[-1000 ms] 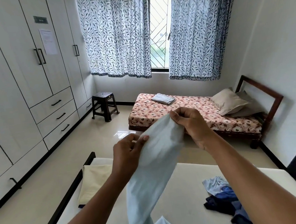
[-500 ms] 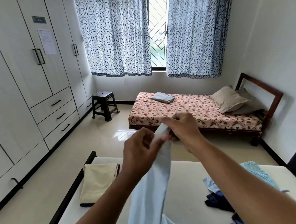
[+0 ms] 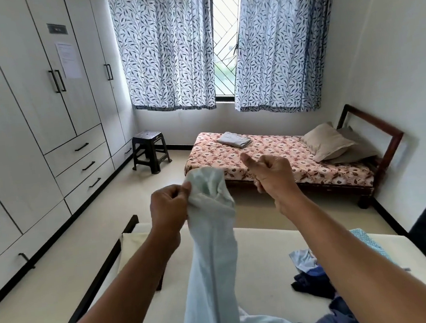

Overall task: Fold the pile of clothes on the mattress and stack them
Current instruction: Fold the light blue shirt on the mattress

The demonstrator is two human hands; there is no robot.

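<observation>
Your left hand (image 3: 170,208) pinches the pale blue cloth garment (image 3: 211,253); your right hand (image 3: 271,175) curls empty. Take the opposite edge, level.

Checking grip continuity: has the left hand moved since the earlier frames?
Yes. The left hand, pinching the cloth, shifted left, past the floral bed corner, away from the right hand.

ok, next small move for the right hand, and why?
Probably move the right hand to the raised end of the pale blue garment and pinch its free edge. Only the left hand pinches it, the right is apart from it, so it hangs bunched over the mattress, not spread for folding.
</observation>
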